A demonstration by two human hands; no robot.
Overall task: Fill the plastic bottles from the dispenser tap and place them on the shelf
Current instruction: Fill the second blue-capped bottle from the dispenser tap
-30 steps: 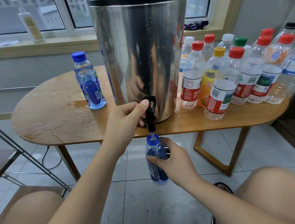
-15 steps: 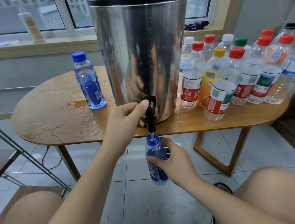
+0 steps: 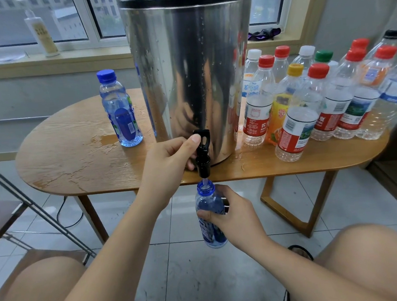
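**Mid-fill now**

My right hand (image 3: 232, 215) is gripping the uncapped blue bottle (image 3: 212, 235) below the worktop (image 3: 86, 165) edge, neck under the tap (image 3: 203, 166). My left hand (image 3: 167, 158) is holding the tap w/ thumb pressing its lever (image 3: 203, 135); water (image 3: 205, 181) is running in. Behind, the steel dispenser (image 3: 191, 79) is standing on the worktop, capped blue bottle (image 3: 119, 111) left, clustered bottles (image 3: 320, 96) right.

Left hand (image 3: 167, 158) grips tap (image 3: 203, 160), right hand (image 3: 232, 211) holds bottle (image 3: 206, 201).
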